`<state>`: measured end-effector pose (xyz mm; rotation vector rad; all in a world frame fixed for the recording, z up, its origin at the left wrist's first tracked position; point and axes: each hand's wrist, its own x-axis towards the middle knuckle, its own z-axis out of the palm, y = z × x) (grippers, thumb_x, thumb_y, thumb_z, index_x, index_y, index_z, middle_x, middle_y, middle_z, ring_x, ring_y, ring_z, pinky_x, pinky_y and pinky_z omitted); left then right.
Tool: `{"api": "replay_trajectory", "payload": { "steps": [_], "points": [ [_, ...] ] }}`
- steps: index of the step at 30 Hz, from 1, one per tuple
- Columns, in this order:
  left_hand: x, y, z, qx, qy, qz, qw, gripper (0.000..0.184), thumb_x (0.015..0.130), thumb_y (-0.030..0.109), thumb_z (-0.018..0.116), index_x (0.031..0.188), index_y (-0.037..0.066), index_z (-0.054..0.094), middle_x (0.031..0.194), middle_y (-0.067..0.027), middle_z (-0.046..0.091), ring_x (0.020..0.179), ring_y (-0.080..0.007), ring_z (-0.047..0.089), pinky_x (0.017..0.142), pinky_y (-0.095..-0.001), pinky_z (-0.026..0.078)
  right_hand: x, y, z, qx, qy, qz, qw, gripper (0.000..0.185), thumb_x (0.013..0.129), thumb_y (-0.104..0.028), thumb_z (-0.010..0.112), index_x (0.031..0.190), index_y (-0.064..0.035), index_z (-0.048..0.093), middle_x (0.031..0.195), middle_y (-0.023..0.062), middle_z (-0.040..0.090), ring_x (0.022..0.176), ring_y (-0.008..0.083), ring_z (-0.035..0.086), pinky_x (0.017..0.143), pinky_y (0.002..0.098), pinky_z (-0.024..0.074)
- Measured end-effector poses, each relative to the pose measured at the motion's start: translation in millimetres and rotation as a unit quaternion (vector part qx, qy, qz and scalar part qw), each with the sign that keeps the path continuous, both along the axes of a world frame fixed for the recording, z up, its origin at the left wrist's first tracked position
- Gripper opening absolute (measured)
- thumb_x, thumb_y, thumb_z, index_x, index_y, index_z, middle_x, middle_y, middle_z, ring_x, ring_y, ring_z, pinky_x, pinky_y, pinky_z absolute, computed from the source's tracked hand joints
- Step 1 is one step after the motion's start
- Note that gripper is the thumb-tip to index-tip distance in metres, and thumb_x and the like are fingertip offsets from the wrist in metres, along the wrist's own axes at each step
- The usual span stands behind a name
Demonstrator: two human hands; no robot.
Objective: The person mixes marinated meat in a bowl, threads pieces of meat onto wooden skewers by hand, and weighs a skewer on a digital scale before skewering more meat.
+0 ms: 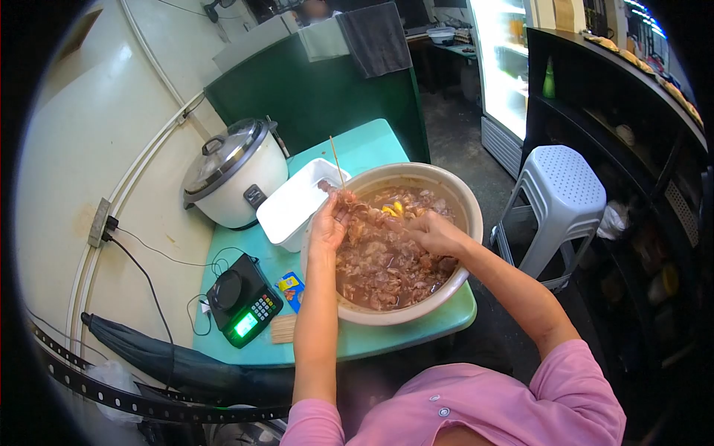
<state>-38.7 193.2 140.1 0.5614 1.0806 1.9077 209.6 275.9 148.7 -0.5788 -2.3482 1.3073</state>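
A large round basin [474, 223] holds many pieces of raw meat [383, 279] in brownish liquid, with something yellow among them. Over the basin's left side, my left hand [331, 223] is closed on meat around a thin wooden skewer [337, 160], whose bare end points up. My right hand [435, 234] reaches into the meat at the right, fingers bent and partly hidden by it; what they hold cannot be made out. Left of the basin, a white rectangular tub [286, 212] has a bit of meat near its right rim.
A rice cooker [238, 178] stands at the table's [372, 141] back left. A lit digital scale [244, 305], a blue packet [291, 290] and a bundle of sticks [283, 328] lie left of my arm. White stools [558, 193] stand right. A person is in the background.
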Motion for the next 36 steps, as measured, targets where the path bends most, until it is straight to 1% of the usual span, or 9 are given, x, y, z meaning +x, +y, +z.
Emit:
{"api": "replay_trajectory", "payload": {
  "steps": [2,7,14,16,19,22,33,35,36],
  "points": [
    [2,-1,2,-0.002,-0.004,0.007,1.000,0.024,0.090,0.025,0.056,0.104,0.007,0.060,0.097,-0.0067,0.064,0.099,-0.0194,0.059,0.090,-0.0362,0.043,0,0,0,-0.017,-0.008,-0.003,1.000,0.017,0.078,-0.012,0.059,0.085,-0.0003,0.070,0.066,0.0162,0.063,0.062,0.0212,0.060,0.062,0.0341,0.0466],
    [1,-1,2,0.010,-0.008,-0.001,1.000,0.024,0.089,0.022,0.056,0.103,0.003,0.060,0.097,-0.0088,0.064,0.098,-0.0197,0.059,0.089,-0.0347,0.047,-1,0,-3,-0.004,0.010,0.000,1.000,0.018,0.079,-0.011,0.058,0.085,0.0003,0.070,0.065,0.0150,0.063,0.060,0.0202,0.059,0.060,0.0336,0.0463],
    [1,-1,2,0.014,0.003,-0.005,1.000,0.023,0.090,0.021,0.056,0.104,0.003,0.060,0.096,-0.0091,0.064,0.096,-0.0198,0.060,0.088,-0.0354,0.047,-1,0,-1,-0.014,-0.004,0.001,1.000,0.017,0.079,-0.011,0.058,0.085,0.0000,0.070,0.065,0.0143,0.063,0.061,0.0211,0.059,0.061,0.0340,0.0463],
    [-1,-1,1,0.009,0.006,-0.012,1.000,0.025,0.090,0.025,0.056,0.108,0.008,0.057,0.099,-0.0079,0.064,0.099,-0.0205,0.058,0.088,-0.0353,0.047,0,-1,1,-0.007,-0.004,0.000,1.000,0.017,0.079,-0.011,0.058,0.085,-0.0002,0.070,0.065,0.0146,0.063,0.061,0.0215,0.060,0.061,0.0343,0.0464],
    [-1,-3,3,0.001,-0.018,0.009,1.000,0.025,0.091,0.028,0.055,0.107,0.008,0.057,0.102,-0.0085,0.062,0.099,-0.0214,0.058,0.088,-0.0368,0.047,-1,-1,1,0.001,-0.003,0.002,1.000,0.017,0.079,-0.011,0.058,0.086,-0.0004,0.070,0.068,0.0156,0.064,0.063,0.0223,0.061,0.063,0.0347,0.0468],
    [-4,-3,2,-0.025,0.004,0.033,0.999,0.025,0.091,0.029,0.053,0.106,0.010,0.058,0.104,-0.0085,0.061,0.100,-0.0218,0.058,0.088,-0.0386,0.047,1,-2,4,0.002,-0.002,0.005,1.000,0.017,0.078,-0.011,0.059,0.086,-0.0006,0.070,0.070,0.0166,0.065,0.066,0.0227,0.062,0.064,0.0345,0.0475],
    [-7,-3,-4,-0.042,0.023,0.028,0.998,0.021,0.093,0.027,0.051,0.104,0.011,0.058,0.104,-0.0070,0.063,0.100,-0.0211,0.058,0.089,-0.0373,0.043,3,-1,4,-0.019,-0.022,0.009,1.000,0.018,0.077,-0.010,0.057,0.087,0.0003,0.069,0.071,0.0171,0.065,0.064,0.0224,0.063,0.063,0.0339,0.0486],
    [-9,1,-3,-0.029,0.034,0.022,0.999,0.021,0.093,0.027,0.050,0.104,0.012,0.058,0.103,-0.0067,0.064,0.100,-0.0209,0.058,0.089,-0.0368,0.042,0,0,-5,0.027,0.017,-0.009,0.999,0.018,0.083,-0.014,0.056,0.082,0.0003,0.067,0.060,0.0073,0.059,0.056,0.0141,0.054,0.053,0.0300,0.0428],
    [-8,0,-3,-0.031,0.030,0.026,0.999,0.021,0.093,0.028,0.050,0.104,0.012,0.058,0.102,-0.0068,0.064,0.100,-0.0209,0.058,0.088,-0.0365,0.043,0,0,-4,0.027,0.017,-0.009,0.999,0.018,0.083,-0.014,0.056,0.082,0.0003,0.067,0.060,0.0073,0.059,0.056,0.0141,0.054,0.053,0.0300,0.0428]
  ]
}}
